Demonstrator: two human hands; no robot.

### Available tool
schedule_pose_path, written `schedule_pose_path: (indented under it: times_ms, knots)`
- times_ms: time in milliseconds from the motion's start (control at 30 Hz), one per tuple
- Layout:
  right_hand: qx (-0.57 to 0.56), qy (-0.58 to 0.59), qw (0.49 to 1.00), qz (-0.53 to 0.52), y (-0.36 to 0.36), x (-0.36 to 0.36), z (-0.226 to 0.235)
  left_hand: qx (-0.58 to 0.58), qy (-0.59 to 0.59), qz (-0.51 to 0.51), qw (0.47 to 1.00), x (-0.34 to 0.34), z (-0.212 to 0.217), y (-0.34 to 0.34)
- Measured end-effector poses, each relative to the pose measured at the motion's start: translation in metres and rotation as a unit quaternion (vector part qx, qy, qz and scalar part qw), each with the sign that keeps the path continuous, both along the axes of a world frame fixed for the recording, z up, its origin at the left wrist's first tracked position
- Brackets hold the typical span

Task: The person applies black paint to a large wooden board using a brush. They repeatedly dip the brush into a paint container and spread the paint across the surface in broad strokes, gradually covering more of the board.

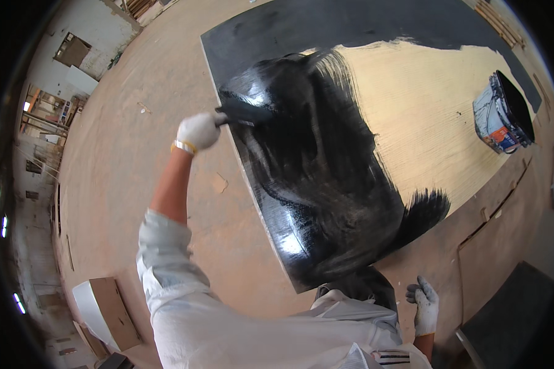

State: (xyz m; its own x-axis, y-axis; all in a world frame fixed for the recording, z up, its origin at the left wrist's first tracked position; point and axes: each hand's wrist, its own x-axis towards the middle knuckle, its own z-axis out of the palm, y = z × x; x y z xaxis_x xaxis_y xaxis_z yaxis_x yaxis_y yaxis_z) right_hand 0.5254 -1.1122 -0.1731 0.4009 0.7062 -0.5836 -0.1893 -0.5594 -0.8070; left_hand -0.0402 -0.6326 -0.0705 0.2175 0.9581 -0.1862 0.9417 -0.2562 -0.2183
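My left hand (198,132), in a white glove with a yellow cuff, is closed around the handle of a wide brush (247,114). The brush is coated in black and lies over wet, glossy black paint near the left edge of a large board (412,104). Streaky strokes run from there across the board's pale yellow wood. Down by my right side hangs my right hand (425,301), gloved in white with darkened fingertips. Its fingers are loosely apart, with nothing in them, and it touches neither the board nor the bucket.
A paint-smeared square bucket (489,120) stands on the board's bare wood at the right. Dark panels (511,320) lie at the lower right. A pale box-like piece (104,313) rests on the dusty floor (135,154) at the lower left.
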Motion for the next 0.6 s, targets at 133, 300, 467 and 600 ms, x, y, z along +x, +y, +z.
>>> schedule_pose_path:
  times_ms: [133,300,467,600]
  knots:
    - [-0.001,0.016,1.0,0.006,-0.006,0.002,-0.01,-0.023,-0.02,-0.091,0.995,0.058,-0.001,-0.139]
    - [0.013,0.036,0.998,0.041,0.014,0.009,-0.008,-0.083,-0.046,-0.104,0.99,0.11,0.021,-0.205]
    - [0.044,0.018,0.998,0.046,0.022,0.045,-0.005,-0.054,-0.053,-0.008,0.997,0.11,0.019,-0.096]
    - [0.05,0.012,0.998,0.021,0.004,0.085,-0.006,-0.091,0.02,0.038,0.995,0.132,0.019,0.008]
